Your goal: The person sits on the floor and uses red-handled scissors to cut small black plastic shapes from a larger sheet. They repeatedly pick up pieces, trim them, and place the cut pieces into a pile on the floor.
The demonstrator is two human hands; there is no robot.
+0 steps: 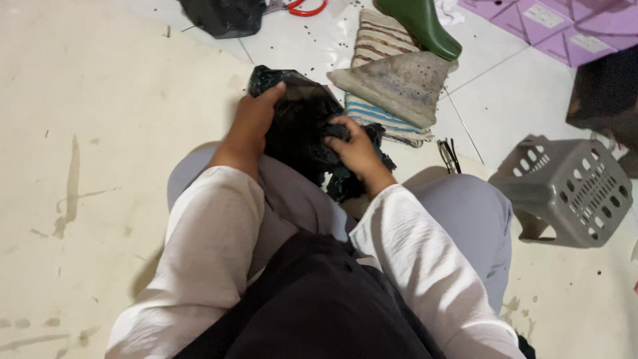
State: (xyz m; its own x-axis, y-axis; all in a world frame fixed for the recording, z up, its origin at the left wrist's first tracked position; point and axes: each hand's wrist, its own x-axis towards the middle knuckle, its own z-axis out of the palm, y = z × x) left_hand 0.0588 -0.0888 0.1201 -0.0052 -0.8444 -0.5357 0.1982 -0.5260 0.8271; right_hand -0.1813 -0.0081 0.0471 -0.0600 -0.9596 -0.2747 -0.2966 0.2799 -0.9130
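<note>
A crumpled black plastic bag [300,123] rests between my knees on the pale floor. My left hand [251,123] grips its left side, thumb over the top edge. At the bag's right side, my right hand [355,147] is closed on a fold of the plastic. Both arms wear white sleeves, and a dark cloth lies across my lap.
Ahead lie a grey wedge-shaped block [399,83] on striped cloths [380,36] and a green shoe form [425,26]. A grey perforated plastic stool [571,189] lies tipped at right. Black spectacles [448,156] rest on the tiles. Purple sheets [551,23] and red scissor handles [307,8] lie far back.
</note>
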